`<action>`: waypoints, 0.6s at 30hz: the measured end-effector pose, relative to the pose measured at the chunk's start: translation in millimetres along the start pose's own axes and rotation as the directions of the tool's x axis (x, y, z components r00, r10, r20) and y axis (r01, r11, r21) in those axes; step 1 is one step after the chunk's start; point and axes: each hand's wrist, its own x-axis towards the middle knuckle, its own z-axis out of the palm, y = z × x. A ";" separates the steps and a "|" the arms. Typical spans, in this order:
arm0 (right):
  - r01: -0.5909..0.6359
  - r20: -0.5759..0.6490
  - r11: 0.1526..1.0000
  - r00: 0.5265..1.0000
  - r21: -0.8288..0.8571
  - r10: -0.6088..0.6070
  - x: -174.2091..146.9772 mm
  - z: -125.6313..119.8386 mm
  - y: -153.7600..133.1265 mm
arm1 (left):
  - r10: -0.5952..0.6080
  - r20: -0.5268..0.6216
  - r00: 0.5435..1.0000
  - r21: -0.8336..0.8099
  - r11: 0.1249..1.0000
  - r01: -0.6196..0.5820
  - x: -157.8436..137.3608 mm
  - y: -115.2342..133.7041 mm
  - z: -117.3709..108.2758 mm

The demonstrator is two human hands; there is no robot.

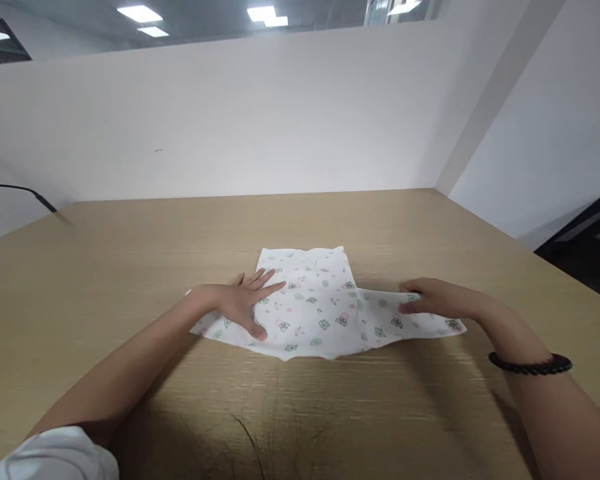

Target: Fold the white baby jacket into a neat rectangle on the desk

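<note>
A white baby shirt (310, 313) with small green, pink and grey prints lies spread on the wooden table, its body pointing away from me and its sleeves out to both sides. My left hand (243, 303) rests on the left side of the shirt where the sleeve joins the body, fingers spread and palm down. On the other side, my right hand (433, 297) pinches the upper edge of the right sleeve (387, 320) between thumb and fingers. Part of the left sleeve is hidden beneath my left hand and wrist.
The light wooden table (145, 260) meets a white partition (260, 120) at the back and another white panel (540, 133) on the right. A black cable (30, 191) hangs at the left. A dark object (587, 233) stands past the right edge.
</note>
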 end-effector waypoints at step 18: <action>-0.114 -0.095 0.993 0.989 0.039 0.118 -18.7 -5.3 -8.4 | 0.206 -0.342 0.917 0.102 0.978 -0.182 26.2 25.3 27.7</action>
